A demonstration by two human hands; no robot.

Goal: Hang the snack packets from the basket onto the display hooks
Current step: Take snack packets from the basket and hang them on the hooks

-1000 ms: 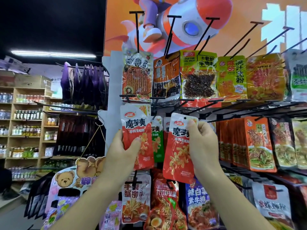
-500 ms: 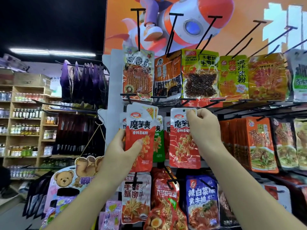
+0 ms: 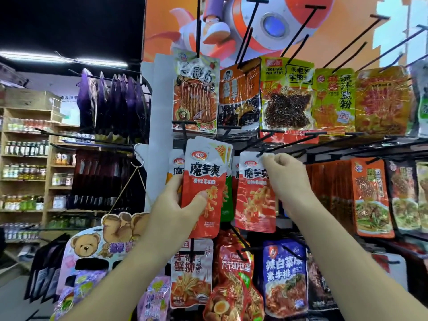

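- Shop aisle around me: a rack of black display hooks [image 3: 287, 144] is standing in front of an orange poster [image 3: 347, 24], with wooden shelves [image 3: 25, 158] of bottles off to my left.
- My right fingers [image 3: 269, 159] are pinching shut on the top white edge of a red snack packet [image 3: 253, 193], holding its top right at the tip of a hook in the middle row.
- My right hand [image 3: 287, 179] is sitting just beside that packet's right edge, the forearm running down to the lower right corner.
- My left fingers [image 3: 200, 196] are closing around a small stack of the same red packets [image 3: 203, 181], thumb pressing on the front face and the other fingers hidden behind.
- My left hand [image 3: 176, 209] is holding that stack upright, just left of the packet at the hook, with a green packet [image 3: 227, 200] showing between the two.
- I am seeing more packets hanging behind the stack, though I cannot tell how many.
- Above, a row of orange and yellow packets [image 3: 287, 96] is hanging from the upper hooks; below, a blue packet [image 3: 284, 279] and others are filling the lower row.
- I cannot see the basket from here.
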